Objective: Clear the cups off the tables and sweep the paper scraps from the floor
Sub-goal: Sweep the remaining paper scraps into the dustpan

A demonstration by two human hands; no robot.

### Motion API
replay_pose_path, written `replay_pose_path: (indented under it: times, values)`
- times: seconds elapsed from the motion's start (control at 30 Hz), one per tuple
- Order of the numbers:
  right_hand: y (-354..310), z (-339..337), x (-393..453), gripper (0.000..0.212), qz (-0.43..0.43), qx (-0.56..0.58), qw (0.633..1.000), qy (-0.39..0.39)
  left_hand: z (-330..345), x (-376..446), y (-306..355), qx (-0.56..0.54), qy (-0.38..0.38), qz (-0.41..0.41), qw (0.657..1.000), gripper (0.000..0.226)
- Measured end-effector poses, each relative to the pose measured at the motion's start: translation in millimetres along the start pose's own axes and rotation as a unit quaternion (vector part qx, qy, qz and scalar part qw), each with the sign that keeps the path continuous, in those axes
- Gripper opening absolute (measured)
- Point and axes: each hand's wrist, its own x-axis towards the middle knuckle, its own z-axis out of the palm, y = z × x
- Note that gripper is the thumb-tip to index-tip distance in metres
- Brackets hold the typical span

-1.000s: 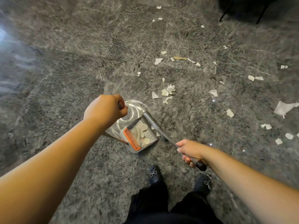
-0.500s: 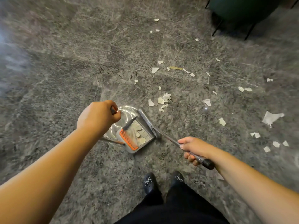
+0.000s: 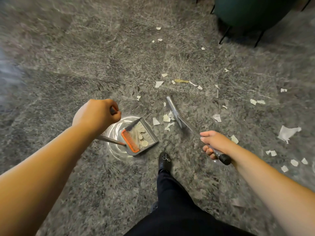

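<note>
My left hand [image 3: 96,113] grips the top of the dustpan's long handle. The grey dustpan [image 3: 150,133] with an orange comb edge sits on the shaggy grey carpet and holds several paper scraps. My right hand [image 3: 214,143] grips the broom handle [image 3: 219,155] near its black end. The broom head [image 3: 173,110] rests on the carpet to the right of the pan, just beyond a small cluster of white scraps [image 3: 166,119]. More scraps [image 3: 288,132] lie scattered to the right and farther ahead. No cups are in view.
A dark green chair [image 3: 252,12] on thin black legs stands at the top right. My black shoe [image 3: 164,160] and trouser leg are just behind the dustpan. Grey carpet [image 3: 68,48] fills the left and upper left.
The broom head has swung out of the dustpan's mouth, forward and to the right, past the scrap cluster. The view has shifted forward, bringing the green chair closer. My left hand stays on the dustpan handle.
</note>
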Motion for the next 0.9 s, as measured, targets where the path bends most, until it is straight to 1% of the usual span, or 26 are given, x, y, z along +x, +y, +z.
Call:
replay_pose_path:
  times: [0.23,0.47,0.6,0.7,0.9]
  values:
    - [-69.7,-30.1,73.3,0.044,0.014,-0.013,0.999,0.036,-2.8,99.3,5.2,0.033,-0.042,0.062,0.997,0.014]
    - [-107.9,-42.4,137.0,0.031,0.038,-0.063,0.997,0.024,-5.8,172.0,15.4,0.048,-0.072,0.109,0.99,0.015]
    - [-110.5,-18.6,146.3,0.031,0.058,-0.12,0.991,-0.009,-2.0,197.4,13.6,0.042,-0.062,0.115,0.991,0.016]
    - [-112.1,12.2,137.2,0.033,0.049,-0.162,0.985,-0.034,-0.2,212.5,6.9,0.036,-0.062,0.114,0.991,0.014]
    - [-114.7,64.9,109.7,0.038,0.06,-0.18,0.98,-0.055,-4.7,240.7,-5.7,0.006,-0.07,0.098,0.993,0.009]
